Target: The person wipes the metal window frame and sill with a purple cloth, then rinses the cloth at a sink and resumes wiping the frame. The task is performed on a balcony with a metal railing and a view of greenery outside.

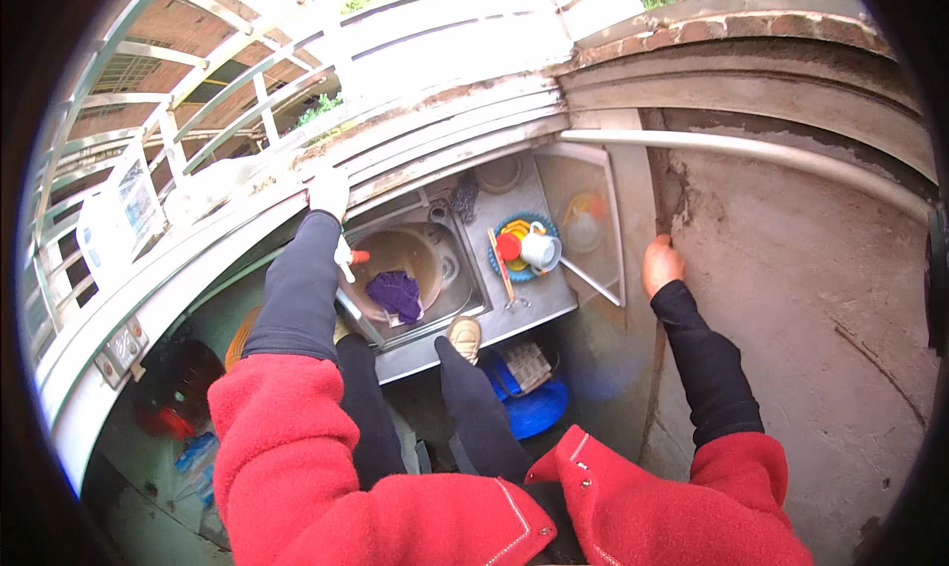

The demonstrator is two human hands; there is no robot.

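Observation:
My left hand (pixel 328 194), washed out by bright light, rests on the window ledge (pixel 385 177) above the sink; its fingers are indistinct. My right hand (pixel 662 266) is curled against the edge of the bare plaster wall (pixel 786 269), its fingertips hidden. One of my shoes (pixel 465 339) stands on the front rim of the metal sink counter (pixel 415 358); the other is mostly hidden beside the basin. In the sink, a round basin (pixel 385 251) of murky water holds a purple cloth (pixel 397 296). A tap with a red part (pixel 359 256) juts over it.
A blue basket (pixel 525 275) of cups and utensils stands on the counter, near scissors (pixel 517 304). Beside it leans a framed clear panel (pixel 586 217). A blue basin (pixel 528 412) lies below. Metal bars (pixel 256 106) enclose the window; a white pipe (pixel 741 145) crosses the wall.

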